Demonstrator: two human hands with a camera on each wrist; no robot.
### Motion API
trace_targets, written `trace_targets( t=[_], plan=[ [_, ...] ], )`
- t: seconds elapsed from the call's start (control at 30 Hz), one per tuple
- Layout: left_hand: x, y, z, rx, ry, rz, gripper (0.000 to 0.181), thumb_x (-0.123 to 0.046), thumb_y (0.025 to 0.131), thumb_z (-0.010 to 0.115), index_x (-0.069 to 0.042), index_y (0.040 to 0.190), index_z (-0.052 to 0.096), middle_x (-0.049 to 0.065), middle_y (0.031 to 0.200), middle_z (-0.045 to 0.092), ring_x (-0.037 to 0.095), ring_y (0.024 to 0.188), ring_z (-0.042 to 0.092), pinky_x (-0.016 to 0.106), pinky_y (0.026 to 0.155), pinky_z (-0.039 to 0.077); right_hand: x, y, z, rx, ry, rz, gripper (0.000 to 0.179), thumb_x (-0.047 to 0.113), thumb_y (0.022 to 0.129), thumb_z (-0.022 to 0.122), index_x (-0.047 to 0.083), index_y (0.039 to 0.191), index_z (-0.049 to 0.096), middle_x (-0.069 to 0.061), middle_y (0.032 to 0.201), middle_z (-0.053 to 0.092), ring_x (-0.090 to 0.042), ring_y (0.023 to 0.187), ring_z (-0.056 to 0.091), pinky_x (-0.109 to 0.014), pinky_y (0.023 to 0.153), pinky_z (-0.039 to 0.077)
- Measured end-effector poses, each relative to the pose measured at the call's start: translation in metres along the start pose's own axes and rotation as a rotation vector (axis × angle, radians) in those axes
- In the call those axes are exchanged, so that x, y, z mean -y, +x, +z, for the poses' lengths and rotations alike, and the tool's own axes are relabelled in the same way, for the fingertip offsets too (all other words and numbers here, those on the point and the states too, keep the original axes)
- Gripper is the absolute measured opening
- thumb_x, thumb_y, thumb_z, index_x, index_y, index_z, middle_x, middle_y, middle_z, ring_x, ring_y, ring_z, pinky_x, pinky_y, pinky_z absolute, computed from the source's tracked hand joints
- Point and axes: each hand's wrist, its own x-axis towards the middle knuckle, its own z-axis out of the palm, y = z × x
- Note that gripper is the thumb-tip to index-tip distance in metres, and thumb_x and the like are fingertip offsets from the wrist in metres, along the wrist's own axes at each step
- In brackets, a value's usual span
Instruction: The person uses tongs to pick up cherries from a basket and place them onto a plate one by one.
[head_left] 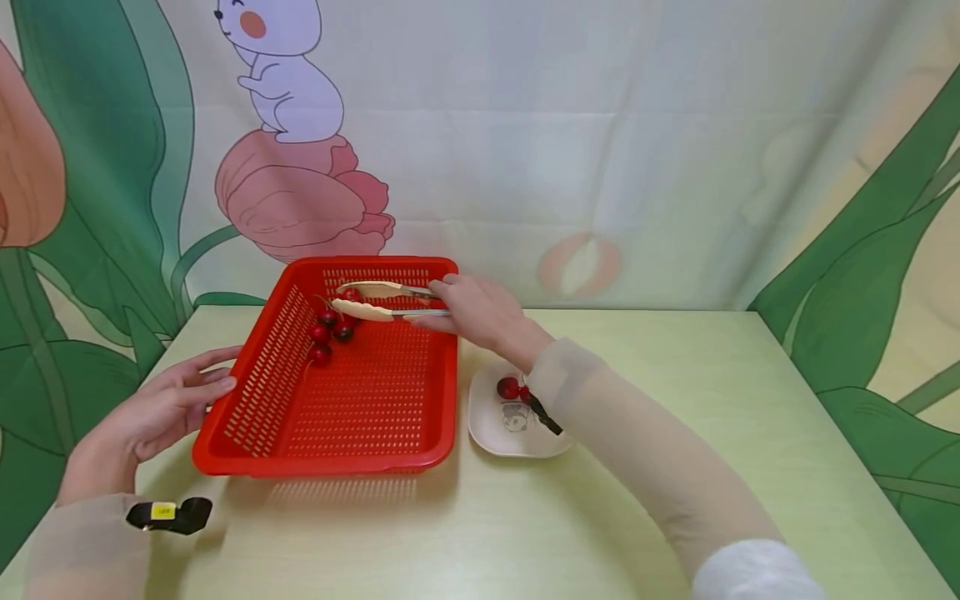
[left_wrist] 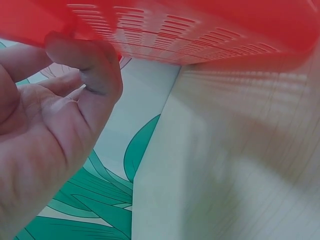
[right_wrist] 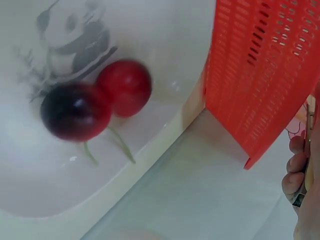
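My left hand (head_left: 161,404) holds the left rim of a red plastic basket (head_left: 360,417), thumb at the edge; the left wrist view looks up at the slotted basket wall (left_wrist: 200,37) above its curled fingers. My right hand (head_left: 487,312) reaches over the basket's right rim and grips metal tongs (head_left: 367,312) with cream tips. Those tips are parted, close to a red cherry (head_left: 350,294) at the back left. Several dark red cherries (head_left: 320,334) with stems lie together nearby in the basket.
Right of the basket, a small white plate (head_left: 486,427) with a panda print sits under my right forearm, bearing two cherries (right_wrist: 75,112). A printed curtain (head_left: 487,167) hangs behind the pale table (head_left: 675,367). Both wrists carry black straps.
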Motion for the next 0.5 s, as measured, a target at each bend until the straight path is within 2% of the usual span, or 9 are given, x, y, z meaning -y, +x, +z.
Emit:
trace_targets(
  t=[0.1,0.33,0.5],
  plan=[
    [-0.001,0.000,0.000,0.002,0.004,-0.003,0.043,-0.007,0.109,0.048,-0.028,0.145,0.037,-0.002,0.130,0.064,0.024,0.108,0.070,0.044,0.087,0.059,-0.006,-0.007,-0.001,-0.034,0.011,-0.031,0.046,0.061,0.096,0.062,0.016,0.106,0.065,0.004,0.081,0.057,-0.014,0.071,0.055,-0.024,0.059,0.045],
    [-0.002,0.000,0.000,-0.003,0.006,-0.003,0.044,-0.006,0.108,0.049,-0.028,0.145,0.038,-0.002,0.130,0.064,0.023,0.107,0.070,0.043,0.087,0.059,-0.019,-0.023,-0.007,-0.067,0.031,-0.045,0.055,0.063,0.097,0.060,0.014,0.120,0.067,0.005,0.085,0.058,-0.015,0.068,0.056,-0.026,0.056,0.044],
    [-0.001,0.000,0.000,-0.005,0.003,-0.014,0.043,-0.007,0.108,0.049,-0.029,0.144,0.038,-0.002,0.130,0.064,0.023,0.107,0.070,0.043,0.087,0.059,-0.025,-0.034,-0.010,-0.081,0.041,-0.060,0.045,0.059,0.095,0.065,0.016,0.107,0.068,0.005,0.084,0.058,-0.015,0.069,0.056,-0.027,0.057,0.043]
  ],
)
